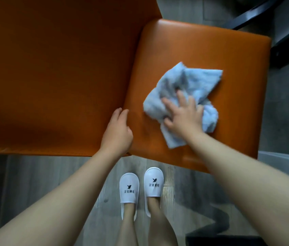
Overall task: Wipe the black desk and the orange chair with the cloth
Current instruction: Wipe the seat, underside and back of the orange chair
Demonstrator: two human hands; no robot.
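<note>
On the seat [211,50] of the orange chair [55,71] lay the light blue cloth [195,82], crumpled and partly folded, roughly in the middle of the cushion. The right hand [182,119] pressed down on the part of the cloth closest to the chair's near edge. Its palm was flat and its fingers [181,98] were spread apart and fairly straight over the fabric, the thumb out to the side; nothing was pinched or bunched up in them. Loose folds showed past the hand, with one broad corner reaching toward the far side of the seat and a narrower tail pointing toward the near edge.

The left hand [117,134] rested where the seat met the backrest [51,41], close to the chair's near edge. Its fingers [119,112] were pressed together and gently curved, and the thumb lay on the cushion. It held nothing and lay just beside the cloth without touching it. The backrest showed as a broad orange panel to the left of the seat.

Beside the chair's near edge the person stood on a grey wood-look floor [184,192] in white slippers [129,189] printed with a dark logo and characters. Beyond the chair's far right corner ran black bars [257,13]; whether they belonged to the desk could not be told. A dark mat [220,237] lay on the floor, well apart from the chair.
</note>
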